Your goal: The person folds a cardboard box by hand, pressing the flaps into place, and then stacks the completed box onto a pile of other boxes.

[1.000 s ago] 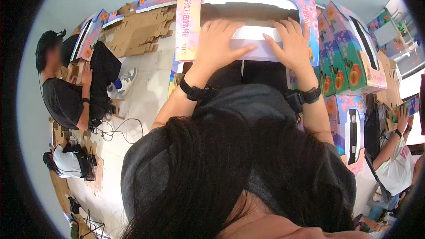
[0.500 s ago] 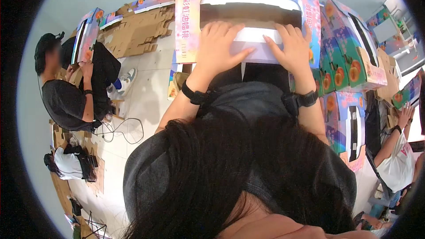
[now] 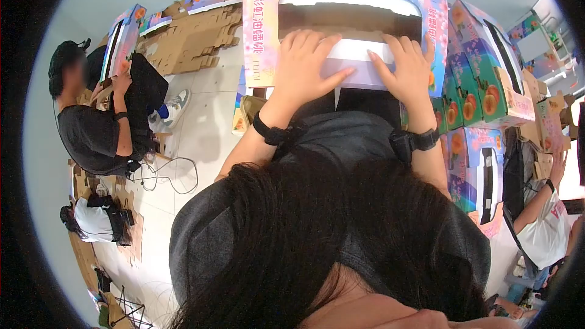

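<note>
In front of me is a colourful peach-print cardboard box [image 3: 261, 39] with a wide opening in its top and a white flap edge along the near side. My left hand [image 3: 306, 68] rests on the near left part of the box, fingers spread, fingertips at the opening's edge. On the near right part lies my right hand [image 3: 403, 67], its fingers also spread, with the thumb pointing inward. Both palms press on the pale near panel. Each wrist wears a black band. The inside of the box looks brown and shadowed.
Stacked peach boxes [image 3: 487, 97] stand at the right, another [image 3: 475, 170] below them. Flattened cardboard [image 3: 189, 36] lies at the upper left. A seated person [image 3: 91, 128] holds a box at the left; other people are at lower left and right. A cable [image 3: 177, 173] loops on the floor.
The box and both my hands appear shifted very slightly to the right, with the hands still spread on it. At the right edge, the other person's hands and box have moved.
</note>
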Available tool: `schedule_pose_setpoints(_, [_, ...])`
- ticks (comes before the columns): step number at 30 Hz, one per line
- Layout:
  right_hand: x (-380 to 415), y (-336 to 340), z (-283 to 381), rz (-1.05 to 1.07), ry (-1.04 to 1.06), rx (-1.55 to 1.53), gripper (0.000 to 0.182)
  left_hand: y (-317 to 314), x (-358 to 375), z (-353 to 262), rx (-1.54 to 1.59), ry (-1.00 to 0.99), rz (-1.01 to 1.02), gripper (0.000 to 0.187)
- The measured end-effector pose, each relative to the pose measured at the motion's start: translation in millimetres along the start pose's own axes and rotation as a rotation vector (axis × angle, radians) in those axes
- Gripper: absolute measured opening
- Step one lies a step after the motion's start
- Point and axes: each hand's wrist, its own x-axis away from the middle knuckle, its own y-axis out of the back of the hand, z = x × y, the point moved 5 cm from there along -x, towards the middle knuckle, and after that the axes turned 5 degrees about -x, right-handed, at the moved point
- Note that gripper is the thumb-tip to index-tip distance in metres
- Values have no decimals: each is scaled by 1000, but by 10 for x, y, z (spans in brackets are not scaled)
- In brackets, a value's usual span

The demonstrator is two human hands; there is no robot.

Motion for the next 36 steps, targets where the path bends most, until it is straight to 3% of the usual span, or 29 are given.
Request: schedule_pose_setpoints(36, [69, 38, 13, -47, -6, 2, 39, -14, 89, -58, -25, -1, -23, 60])
